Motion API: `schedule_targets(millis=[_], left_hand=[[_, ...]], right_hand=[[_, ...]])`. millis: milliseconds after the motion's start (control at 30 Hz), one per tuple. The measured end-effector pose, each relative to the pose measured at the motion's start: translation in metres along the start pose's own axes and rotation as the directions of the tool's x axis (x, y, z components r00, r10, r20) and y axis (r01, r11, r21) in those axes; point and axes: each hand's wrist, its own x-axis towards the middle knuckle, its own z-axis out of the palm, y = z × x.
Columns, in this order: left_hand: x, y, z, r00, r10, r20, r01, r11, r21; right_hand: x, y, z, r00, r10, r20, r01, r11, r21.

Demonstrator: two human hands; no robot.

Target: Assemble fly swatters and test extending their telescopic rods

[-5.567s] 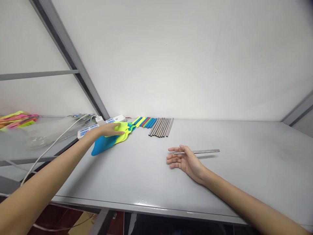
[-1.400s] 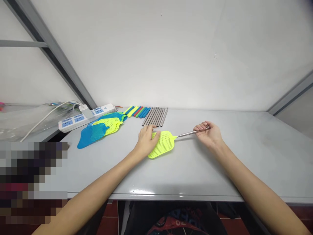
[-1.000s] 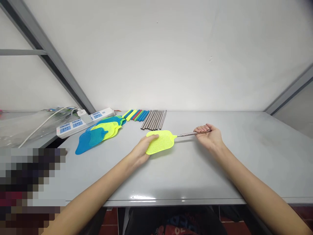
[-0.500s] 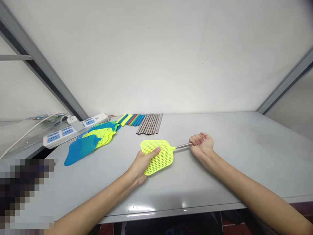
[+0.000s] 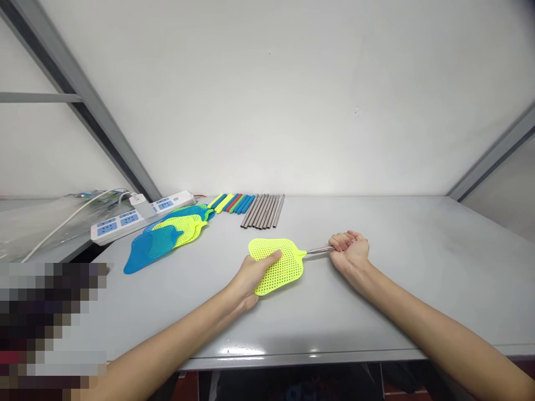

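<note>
A yellow perforated fly swatter head (image 5: 286, 273) is gripped in my left hand (image 5: 249, 280), thumb on top and fingers beneath it. Its narrow neck meets a metal rod (image 5: 319, 250), and my right hand (image 5: 350, 250) is closed around the rod, palm turned up. The rod's far end is hidden in that hand. Behind them lies a row of loose metal rods (image 5: 262, 213). Left of those are coloured handle grips (image 5: 231, 203) in yellow, blue, red and green. More swatter heads, blue (image 5: 146, 253) and yellow (image 5: 190, 229), overlap on the left.
A white power strip (image 5: 119, 224) with a plugged-in adapter and a white cable (image 5: 62, 223) lies at the left, beside clear plastic (image 5: 54, 220). The grey table (image 5: 418, 262) ends at a wall behind and a front edge near me. Blurring hides the lower left corner.
The whole view has shifted slightly, so everything appears a little further right. Both hands keep the same hold on the yellow swatter head and the rod.
</note>
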Motion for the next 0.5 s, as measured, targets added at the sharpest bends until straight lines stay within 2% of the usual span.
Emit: schedule_targets(millis=[100,300,433,500], left_hand=[[0.001,0.002,-0.001,1.0,-0.012,-0.011,0.012,1.0,-0.004],[0.007,0.006,-0.005,0.996,-0.07,0.057,0.074,0.995,-0.071],[0.009,0.002,-0.004,0.999,-0.011,0.053,0.015,0.997,-0.08],[0.008,0.0,-0.002,0.997,0.068,0.047,-0.065,0.997,-0.048]], right_hand=[[0.001,0.0,-0.001,1.0,0.009,0.003,-0.009,1.0,0.014],[0.001,0.0,-0.001,0.998,0.044,0.04,-0.045,0.999,0.008],[0.0,0.006,-0.003,0.99,0.074,0.122,-0.065,0.995,-0.076],[-0.001,0.011,-0.004,0.982,0.129,0.137,-0.112,0.986,-0.125]])
